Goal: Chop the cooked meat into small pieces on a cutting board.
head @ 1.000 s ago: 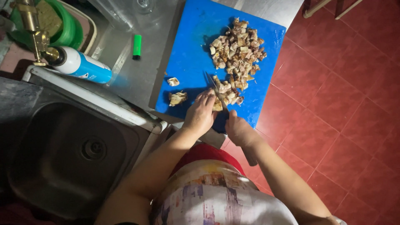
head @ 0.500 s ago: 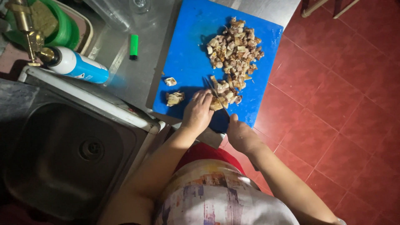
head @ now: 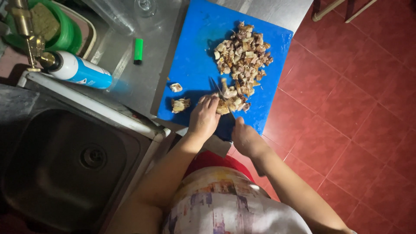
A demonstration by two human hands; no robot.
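Note:
A blue cutting board (head: 195, 60) lies on a steel counter. A pile of chopped brownish meat pieces (head: 242, 55) sits on its far half. My left hand (head: 204, 116) presses down on a chunk of meat (head: 225, 106) near the board's front edge. My right hand (head: 245, 138) grips the handle of a knife (head: 222, 96), whose blade points away from me beside my left fingers. Two loose meat pieces (head: 178, 104) lie to the left on the board.
A steel sink (head: 65, 164) is at the lower left. A blue-and-white gas canister with a brass torch head (head: 73, 69), a green lighter (head: 138, 50) and a green bowl holding a sponge (head: 56, 30) stand behind it. Red floor tiles (head: 346, 108) fill the right.
My hands have shifted only slightly at the board's front edge; the knife blade now shows beside my left fingers. The view has drifted a little.

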